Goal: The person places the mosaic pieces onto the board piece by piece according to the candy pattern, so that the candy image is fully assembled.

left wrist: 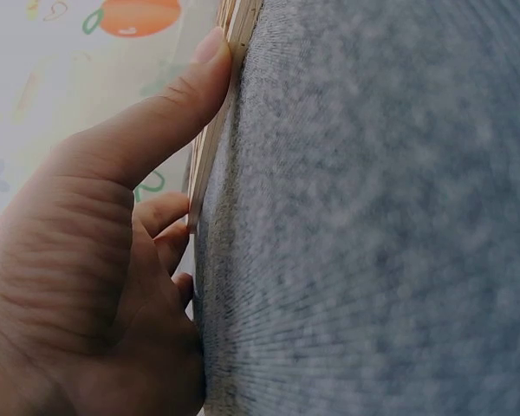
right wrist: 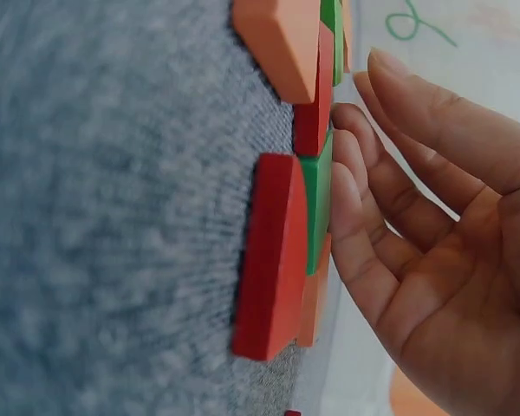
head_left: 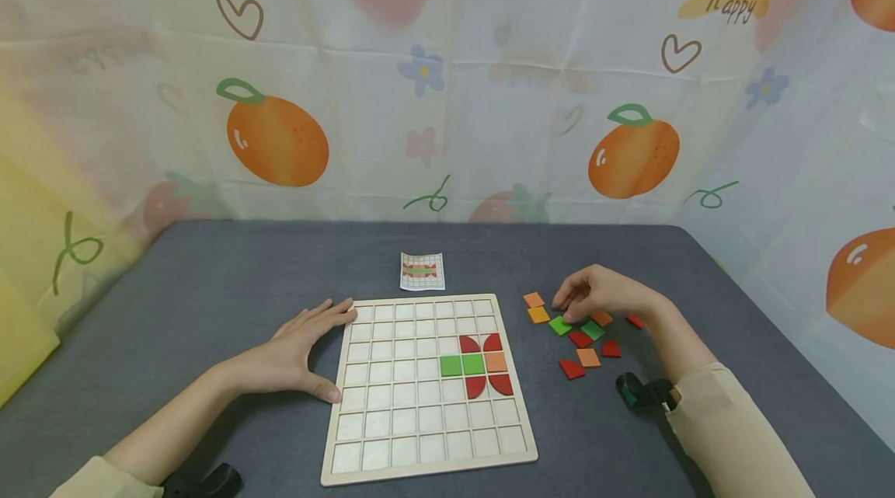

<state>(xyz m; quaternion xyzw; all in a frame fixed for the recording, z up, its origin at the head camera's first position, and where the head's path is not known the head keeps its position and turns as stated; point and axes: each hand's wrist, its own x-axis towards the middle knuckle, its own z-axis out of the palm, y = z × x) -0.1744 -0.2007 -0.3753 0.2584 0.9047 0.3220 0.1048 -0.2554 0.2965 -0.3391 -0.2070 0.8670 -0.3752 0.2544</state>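
A square wooden grid board (head_left: 430,473) lies on the table. In its right part sit two green squares, an orange square (head_left: 496,362) and several red curved-edge pieces (head_left: 475,387). My left hand (head_left: 287,354) touches the board's left edge, thumb and fingers spread; the left wrist view has the thumb (left wrist: 186,95) against the wooden side. Over the loose pieces right of the board is my right hand (head_left: 603,292), its fingertips close to a light green tile (head_left: 558,325). Between thumb and fingers in the right wrist view I see no piece; contact with the tile is unclear.
Around the right hand lie loose orange tiles (head_left: 588,358), red pieces (head_left: 572,370) and a darker green tile (head_left: 593,330). Behind the board is a small printed pattern card (head_left: 422,280). A fruit-patterned curtain (head_left: 489,141) hangs behind the dark table (head_left: 231,273).
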